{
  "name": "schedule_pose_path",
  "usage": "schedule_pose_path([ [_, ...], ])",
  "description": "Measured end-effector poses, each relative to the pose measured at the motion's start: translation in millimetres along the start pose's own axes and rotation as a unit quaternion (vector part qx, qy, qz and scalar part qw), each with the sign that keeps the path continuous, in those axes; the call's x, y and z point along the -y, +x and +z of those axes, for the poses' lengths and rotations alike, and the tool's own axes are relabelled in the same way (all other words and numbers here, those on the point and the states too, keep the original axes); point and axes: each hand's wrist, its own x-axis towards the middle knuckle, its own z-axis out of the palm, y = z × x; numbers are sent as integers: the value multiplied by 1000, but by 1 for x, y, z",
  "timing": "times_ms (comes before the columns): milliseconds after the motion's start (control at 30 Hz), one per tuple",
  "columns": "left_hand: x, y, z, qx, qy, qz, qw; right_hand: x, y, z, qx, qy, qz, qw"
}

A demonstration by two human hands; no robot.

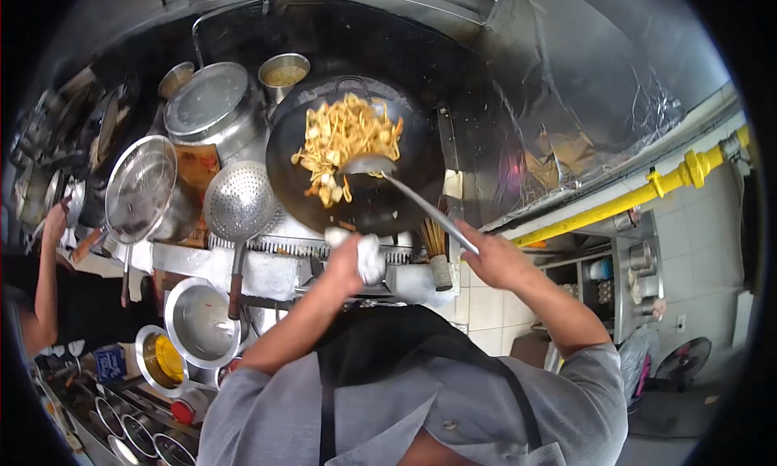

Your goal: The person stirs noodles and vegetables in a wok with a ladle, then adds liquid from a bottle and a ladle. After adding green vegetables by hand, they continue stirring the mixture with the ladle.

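Note:
A large black wok (419, 192) sits in front of me, holding stir-fried noodles (346, 130) heaped toward its far side with paler pieces mixed in. My right hand (492, 257) is wrapped around the handle end of a metal ladle (425, 201); its bowl rests against the near edge of the noodles. At the wok's near rim, my left hand (346, 260) is closed on a folded white cloth (371, 260). Whether the cloth covers a wok handle cannot be seen. Just right of the wok stands a bamboo wok brush (439, 256).
Left of the wok are a perforated skimmer (240, 199), a mesh strainer (142, 187) and a lidded pot (209, 102). A steel bowl (202, 324) stands nearer me. Another person's arm (47, 280) works at far left. A yellow pipe (631, 203) runs along the right.

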Motion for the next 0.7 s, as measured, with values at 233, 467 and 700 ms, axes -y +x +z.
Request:
schedule_pose_path([
  [233, -51, 56, -13, 85, 85, -14, 993, 22, -32, -15, 66, -18, 49, 996],
  [467, -40, 0, 33, -4, 55, -51, 997, 30, 12, -14, 85, -26, 43, 995],
  [700, 22, -5, -57, -5, 124, 98, 988, 41, 49, 1, -21, 7, 77, 997],
])
